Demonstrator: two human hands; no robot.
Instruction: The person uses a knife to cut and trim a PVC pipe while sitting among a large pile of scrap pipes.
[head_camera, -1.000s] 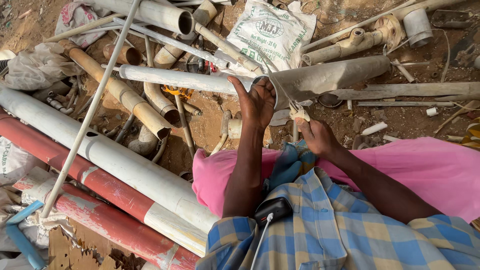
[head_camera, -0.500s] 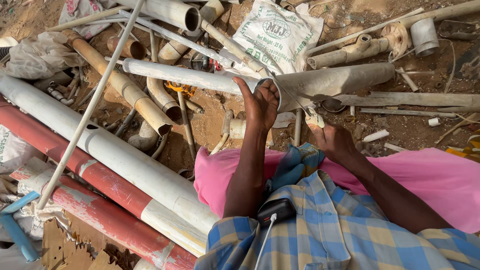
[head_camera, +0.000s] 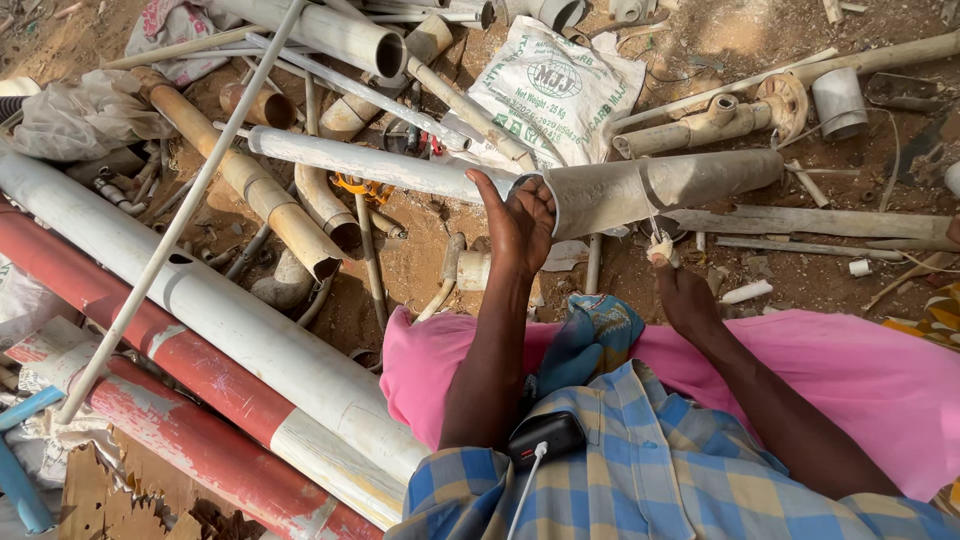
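Over the pink cloth (head_camera: 860, 370) on our lap, our left hand (head_camera: 520, 225) curled around the open end of a grey pipe (head_camera: 665, 185), steadying it. Our right hand (head_camera: 685, 295) was closed on a small pale wad (head_camera: 660, 250) just under the pipe; what it was, we could not tell. We judged this a cleaning or fitting step at the pipe's mouth, with the next move needing the wad brought to the rim while the left grip stayed firm. Long white pipes (head_camera: 200, 300), a red pipe (head_camera: 180, 400) and a sack (head_camera: 565, 90) crowded the ground (head_camera: 800, 285), leaving little room to swing.
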